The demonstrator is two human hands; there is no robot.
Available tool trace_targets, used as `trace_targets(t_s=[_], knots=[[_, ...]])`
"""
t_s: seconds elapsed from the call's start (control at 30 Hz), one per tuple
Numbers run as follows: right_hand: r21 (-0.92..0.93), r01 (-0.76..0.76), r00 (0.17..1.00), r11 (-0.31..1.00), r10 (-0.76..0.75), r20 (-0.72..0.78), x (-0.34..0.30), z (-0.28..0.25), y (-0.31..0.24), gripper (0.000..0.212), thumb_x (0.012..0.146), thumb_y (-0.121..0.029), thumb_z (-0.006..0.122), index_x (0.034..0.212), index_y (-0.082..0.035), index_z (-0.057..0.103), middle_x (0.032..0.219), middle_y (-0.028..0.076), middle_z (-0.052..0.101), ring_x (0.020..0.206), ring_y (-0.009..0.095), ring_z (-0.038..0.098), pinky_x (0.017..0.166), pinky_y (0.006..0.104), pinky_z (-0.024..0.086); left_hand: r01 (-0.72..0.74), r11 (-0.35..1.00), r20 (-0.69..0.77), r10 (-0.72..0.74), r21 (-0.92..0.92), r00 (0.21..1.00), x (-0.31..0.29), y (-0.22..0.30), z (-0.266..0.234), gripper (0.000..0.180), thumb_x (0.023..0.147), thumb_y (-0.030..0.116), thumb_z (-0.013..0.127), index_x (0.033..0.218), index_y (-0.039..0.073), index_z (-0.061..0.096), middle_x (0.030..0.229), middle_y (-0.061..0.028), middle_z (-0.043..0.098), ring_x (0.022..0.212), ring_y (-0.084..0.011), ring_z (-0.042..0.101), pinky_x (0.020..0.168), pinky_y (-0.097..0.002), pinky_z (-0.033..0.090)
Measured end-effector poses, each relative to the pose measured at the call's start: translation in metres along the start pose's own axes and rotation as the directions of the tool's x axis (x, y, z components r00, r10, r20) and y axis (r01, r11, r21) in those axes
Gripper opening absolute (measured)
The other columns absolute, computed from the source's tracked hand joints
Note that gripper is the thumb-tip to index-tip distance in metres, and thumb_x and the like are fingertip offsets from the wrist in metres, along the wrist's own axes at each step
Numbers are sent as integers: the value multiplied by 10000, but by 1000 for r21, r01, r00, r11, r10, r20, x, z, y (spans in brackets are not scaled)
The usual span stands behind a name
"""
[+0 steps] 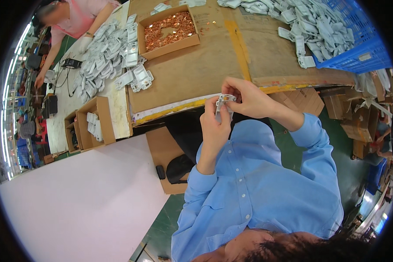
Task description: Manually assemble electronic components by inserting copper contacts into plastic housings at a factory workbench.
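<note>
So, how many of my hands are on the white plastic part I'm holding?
2: your left hand grips the white plastic part from the left, your right hand from the right. Neither hand is hidden, though fingers cover some of it.

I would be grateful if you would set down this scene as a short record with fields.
Left hand: fingers closed on a small pale plastic part
Right hand: at the same part, fingers gripping its upper end
Position: both hands in front of the workbench edge
Open carton: on the workbench, holding copper-coloured pieces
Loose pile: pale plastic cases, left of the carton
Blue crate: at the right, with more pale cases beside it
Other person: upper left, in pink
</note>
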State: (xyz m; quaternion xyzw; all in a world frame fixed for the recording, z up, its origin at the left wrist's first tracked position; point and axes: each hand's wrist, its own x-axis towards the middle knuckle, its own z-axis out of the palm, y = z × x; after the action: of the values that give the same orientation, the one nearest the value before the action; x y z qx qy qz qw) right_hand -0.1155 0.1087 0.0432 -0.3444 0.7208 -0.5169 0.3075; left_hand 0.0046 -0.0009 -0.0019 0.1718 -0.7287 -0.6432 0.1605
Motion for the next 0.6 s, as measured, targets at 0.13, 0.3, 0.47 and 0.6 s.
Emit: trace_targets(t_s=[0.13,0.3,0.47,0.6], knots=[[-8,-32,999,999,32,28,1,0,2,168,794,-26,629,919,-27,517,764,35,550,698,123,523,610,285,449,-73,997,0,73,22,997,0,-6,1,199,971,115,522,1128,-8,513,811,-62,650,617,-69,586,533,-226,470],[6,-6,1000,1000,6,13,2,3,2,179,777,-33,645,910,-14,526,731,59,562,667,159,539,607,316,453,-10,1000,-27,11,21,1000,-1,3,0,197,939,86,531,1116,-1,523,838,-147,678,713,-218,685,658,-312,517],[20,-28,999,999,28,32,1,2,-3,181,783,-30,644,923,-8,530,745,70,582,683,165,558,613,315,460,-55,998,-26,56,33,998,-2,1,-2,201,942,88,528,1121,-3,521,834,-144,678,704,-211,683,649,-306,517],[-10,-6,999,1000,6,37,2,1,-1,190,784,-40,650,925,-7,528,747,79,587,682,175,561,613,321,462,-2,1000,-4,2,-11,1000,-2,8,-3,201,943,90,526,1122,-1,517,800,-132,673,657,-188,674,621,-293,513]])
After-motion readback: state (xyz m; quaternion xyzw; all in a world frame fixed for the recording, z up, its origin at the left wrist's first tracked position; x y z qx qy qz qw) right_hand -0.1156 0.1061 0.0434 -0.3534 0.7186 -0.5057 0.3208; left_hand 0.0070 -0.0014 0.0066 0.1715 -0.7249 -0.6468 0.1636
